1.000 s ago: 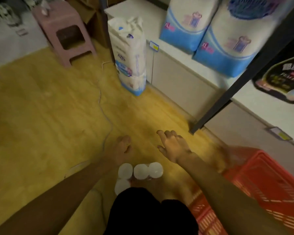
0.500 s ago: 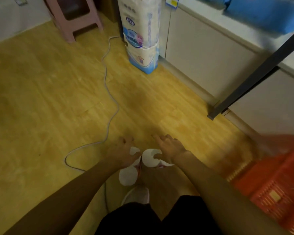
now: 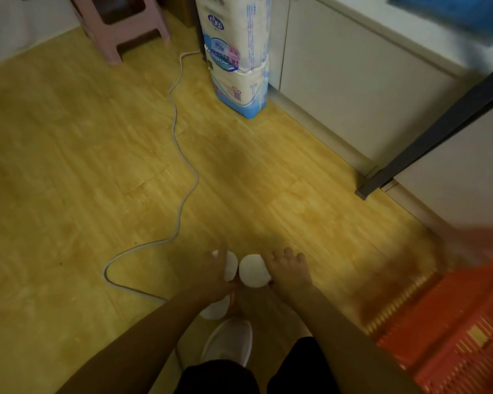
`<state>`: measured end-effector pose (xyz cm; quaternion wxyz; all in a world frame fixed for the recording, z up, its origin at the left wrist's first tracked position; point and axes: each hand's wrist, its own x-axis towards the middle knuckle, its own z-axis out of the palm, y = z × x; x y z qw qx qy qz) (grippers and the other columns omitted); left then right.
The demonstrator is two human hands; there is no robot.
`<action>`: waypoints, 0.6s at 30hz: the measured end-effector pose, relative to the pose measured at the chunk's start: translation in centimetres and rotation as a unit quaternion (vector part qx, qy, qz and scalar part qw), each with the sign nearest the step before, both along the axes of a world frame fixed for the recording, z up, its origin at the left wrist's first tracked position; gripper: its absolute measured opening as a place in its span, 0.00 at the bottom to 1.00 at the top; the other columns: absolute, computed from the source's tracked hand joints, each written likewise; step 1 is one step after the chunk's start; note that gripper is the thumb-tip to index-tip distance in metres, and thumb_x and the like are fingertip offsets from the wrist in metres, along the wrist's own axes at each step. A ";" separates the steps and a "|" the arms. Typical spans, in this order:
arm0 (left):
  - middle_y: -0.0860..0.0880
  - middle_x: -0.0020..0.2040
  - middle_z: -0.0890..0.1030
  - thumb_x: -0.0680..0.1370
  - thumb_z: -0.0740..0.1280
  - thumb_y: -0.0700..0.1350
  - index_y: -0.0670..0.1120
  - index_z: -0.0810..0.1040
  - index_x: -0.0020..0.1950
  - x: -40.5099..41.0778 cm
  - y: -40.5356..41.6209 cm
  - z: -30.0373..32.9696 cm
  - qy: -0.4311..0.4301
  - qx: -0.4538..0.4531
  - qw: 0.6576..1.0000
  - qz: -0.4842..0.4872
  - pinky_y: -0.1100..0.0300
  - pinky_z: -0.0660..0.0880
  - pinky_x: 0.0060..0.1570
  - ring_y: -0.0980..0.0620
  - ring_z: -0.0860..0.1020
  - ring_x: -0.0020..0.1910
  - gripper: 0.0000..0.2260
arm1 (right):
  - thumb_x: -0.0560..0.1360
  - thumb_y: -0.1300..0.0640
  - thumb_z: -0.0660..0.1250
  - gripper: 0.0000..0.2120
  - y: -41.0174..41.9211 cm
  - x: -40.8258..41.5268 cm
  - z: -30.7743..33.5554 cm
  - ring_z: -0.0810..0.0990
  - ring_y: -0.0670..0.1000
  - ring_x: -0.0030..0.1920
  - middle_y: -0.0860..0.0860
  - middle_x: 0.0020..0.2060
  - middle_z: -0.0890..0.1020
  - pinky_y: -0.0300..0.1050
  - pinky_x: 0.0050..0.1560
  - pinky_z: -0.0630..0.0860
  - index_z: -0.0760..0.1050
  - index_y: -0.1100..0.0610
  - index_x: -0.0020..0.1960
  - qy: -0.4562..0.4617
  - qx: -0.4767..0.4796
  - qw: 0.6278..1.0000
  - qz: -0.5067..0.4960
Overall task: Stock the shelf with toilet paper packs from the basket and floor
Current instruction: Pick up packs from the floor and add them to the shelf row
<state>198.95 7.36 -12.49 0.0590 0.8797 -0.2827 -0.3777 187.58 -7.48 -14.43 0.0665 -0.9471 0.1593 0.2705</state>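
Floor (image 3: 69, 166): yellow wood-look boards, filling most of the view.

Stool (image 3: 120, 27): pink plastic, far left, legs on the floor.

Cable (image 3: 180, 155): pale, runs from beside the tall pack toward the near side, looping left of the left arm.

Left hand (image 3: 214, 275): lowered onto the left side of the small pack, fingers spread and bent over its rolls, touching them; whether they have closed into a grip I cannot tell.

Small pack (image 3: 252, 270): toilet rolls in clear wrap, lying on the floor at near centre between the two hands, white roll ends facing up.

Shoe (image 3: 229, 342): white, just near of the small pack.

Tall pack (image 3: 235, 52): toilet paper in blue-and-white wrap, standing upright on the floor at far centre, against the shelf base.

Right hand (image 3: 289, 273): on the right side of the small pack, fingers spread and bent, touching the wrap; a closed grip cannot be made out.

Shelf (image 3: 353, 81): pale base panel along the right, a dark post slanting down to the floor.

Basket (image 3: 453, 336): red plastic, near right, on the floor; contents blurred.
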 end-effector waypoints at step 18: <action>0.45 0.78 0.53 0.72 0.73 0.52 0.48 0.44 0.79 6.9 -8.8 25.7 0.001 -0.084 0.996 -0.014 0.49 0.60 0.70 0.43 0.58 0.75 0.46 | 0.71 0.37 0.65 0.41 -9.7 1.5 28.4 0.68 0.60 0.63 0.57 0.66 0.70 0.55 0.59 0.67 0.52 0.52 0.75 -0.105 0.043 0.968 -0.223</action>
